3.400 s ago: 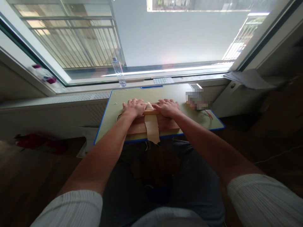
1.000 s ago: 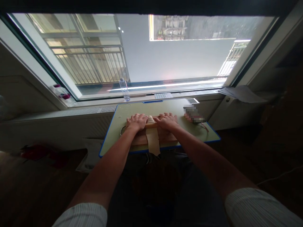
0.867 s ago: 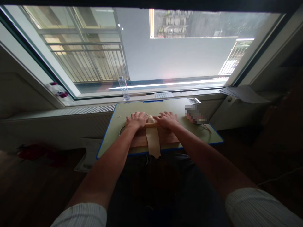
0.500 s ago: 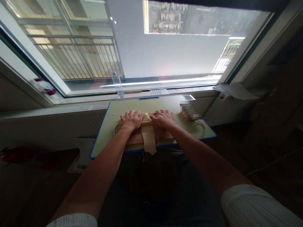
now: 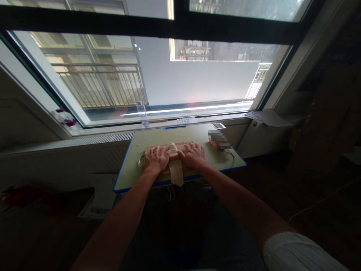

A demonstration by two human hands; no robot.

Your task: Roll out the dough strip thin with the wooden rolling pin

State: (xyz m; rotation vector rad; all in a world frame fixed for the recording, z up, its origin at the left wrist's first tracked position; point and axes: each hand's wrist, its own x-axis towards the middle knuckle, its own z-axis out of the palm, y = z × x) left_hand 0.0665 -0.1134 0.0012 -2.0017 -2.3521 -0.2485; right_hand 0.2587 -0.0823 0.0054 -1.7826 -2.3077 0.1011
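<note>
A pale strip of dough runs across a wooden board, and its near end hangs over the table's front edge. Across the strip lies a wooden rolling pin, mostly covered by my hands. My left hand rests palm-down over the pin's left part, fingers spread forward. On the right part my right hand presses in the same way, its thumb pointing inward. Between the thumbs, the dough's far end shows bunched beyond the pin. A metal handle sticks out at the board's left end.
The small green table has a blue rim. A pixelated item lies at its right side. A clear bottle stands on the windowsill, another bottle sits in the left corner, and papers lie at right.
The camera view has tilted up, so the scene sits lower. My hands and the rolling pin have moved nearer to me along the dough, uncovering more of the board's far side.
</note>
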